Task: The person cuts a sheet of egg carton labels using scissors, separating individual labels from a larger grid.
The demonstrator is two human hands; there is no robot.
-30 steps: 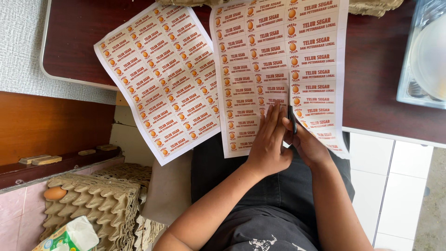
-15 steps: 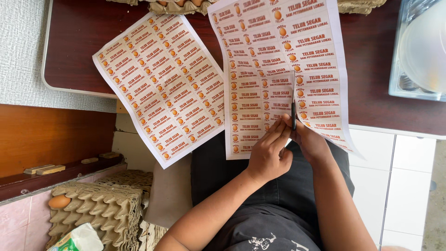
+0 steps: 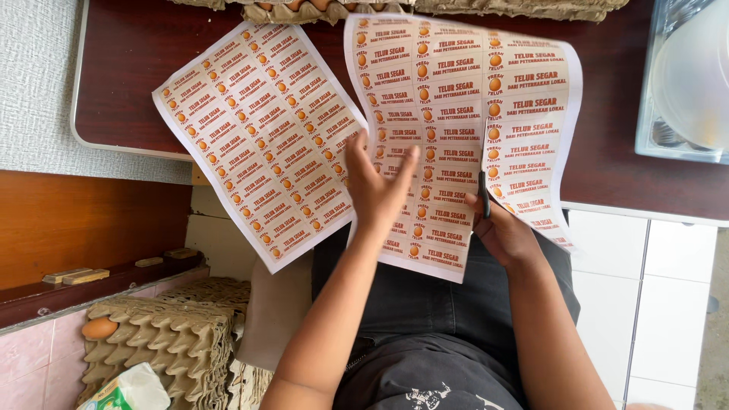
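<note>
Label sheet under work [image 3: 456,114]: a white page printed with rows of small orange-and-red stickers, lying at the middle of the dark brown table [image 3: 137,68] with its lower part hanging past the table's front edge over the person's lap.

Far left, low: a stack of grey pulp egg trays [image 3: 163,342] with one brown egg [image 3: 99,328] seated in a cup, and a green-and-white packet [image 3: 129,389] just in front of the stack. Left of centre, a second label sheet [image 3: 258,140] lies tilted on the table, its lower corner overhanging the edge, its right side just beside the sheet under work.

Left hand [image 3: 376,190]: fingers spread and apart, pressed flat on the left part of the sheet under work; nothing is clasped. Right hand [image 3: 505,231]: closed around dark scissors [image 3: 484,199], whose blades stand in the sheet between two label columns, in the overhanging part.

Far right, on the table: a clear plastic container [image 3: 683,83] with a pale round lid. More egg trays [image 3: 425,7] run along the table's far edge.
</note>
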